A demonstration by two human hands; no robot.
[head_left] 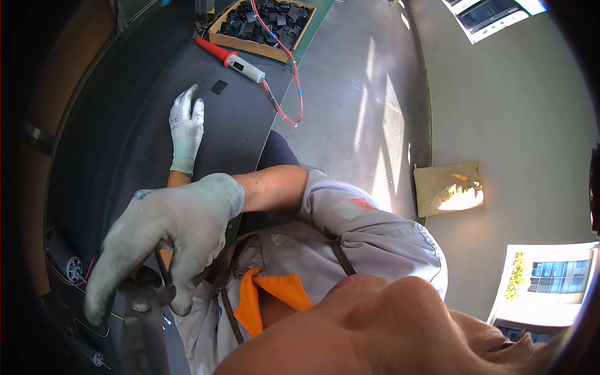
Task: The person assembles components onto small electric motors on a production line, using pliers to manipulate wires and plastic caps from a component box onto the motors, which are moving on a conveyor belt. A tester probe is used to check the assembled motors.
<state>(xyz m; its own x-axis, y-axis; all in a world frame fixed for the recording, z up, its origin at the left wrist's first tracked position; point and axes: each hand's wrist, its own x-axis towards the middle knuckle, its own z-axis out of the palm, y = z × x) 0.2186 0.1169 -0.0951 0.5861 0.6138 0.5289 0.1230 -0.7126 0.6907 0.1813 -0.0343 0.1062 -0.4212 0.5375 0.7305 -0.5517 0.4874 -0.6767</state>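
My left hand, in a pale grey glove, rests on the dark tabletop with its fingers stretched out. Just beyond its fingertips lies a small black square piece. Much closer to the camera, my gloved right hand reaches across from the right, fingers bent downward. Between its thumb and fingers sits a dark pliers-like metal tool with a round rivet. The tool's lower part is blurred and runs out of the picture, and my fingers hide some of it.
A cardboard tray of black square pieces stands at the far edge. Beside it lies a red-and-grey handheld device with a looping red cable. Small motors with wires are at left. A tan packet lies at right.
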